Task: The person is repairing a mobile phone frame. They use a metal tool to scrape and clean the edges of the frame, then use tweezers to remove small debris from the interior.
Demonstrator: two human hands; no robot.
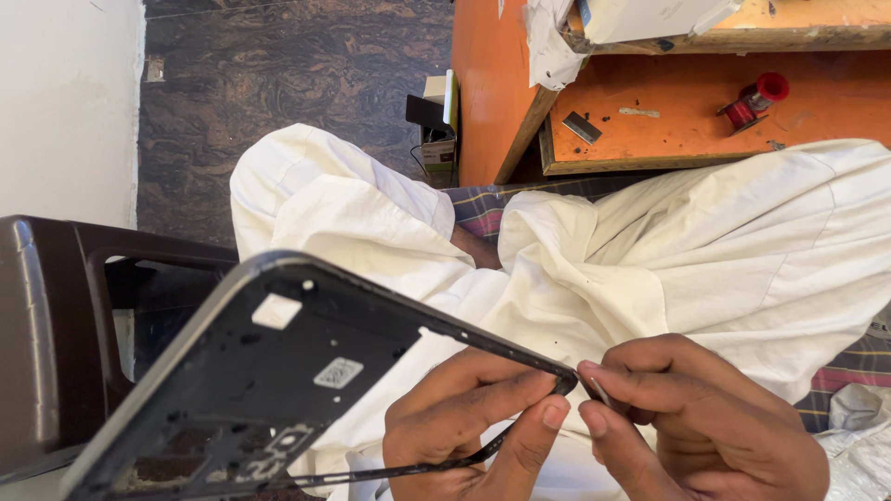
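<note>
**Phone frame held at its corner over the lap**

Holding a black phone frame [278, 390] by 1 corner, the left hand [473, 422] pinches it between thumb and forefinger, the fingers closed narrowly on the rim. The frame's long axis runs from the lower left of the view up toward the right, where the held corner points at the right hand [705, 417]. Its open inner face is turned up to the camera, showing 2 small pale stickers, and it hangs tilted above the lap rather than resting on anything.

The right hand sits just beside that corner, its fingertips [594, 376] pinched tightly together on a small thin silvery piece [601, 391]; what that piece is cannot be told.

Under both hands lies white cloth [594, 269] draped over the knees, with a strip of checked fabric [483, 209] showing between the folds. A dark brown plastic chair [56, 325] stands at the left, partly hidden by the frame. Ahead is an orange wooden bench [668, 121] carrying a red spool [754, 102] and a small grey block [582, 127], well apart from the hands. The floor [278, 83] is dark marbled stone.
</note>
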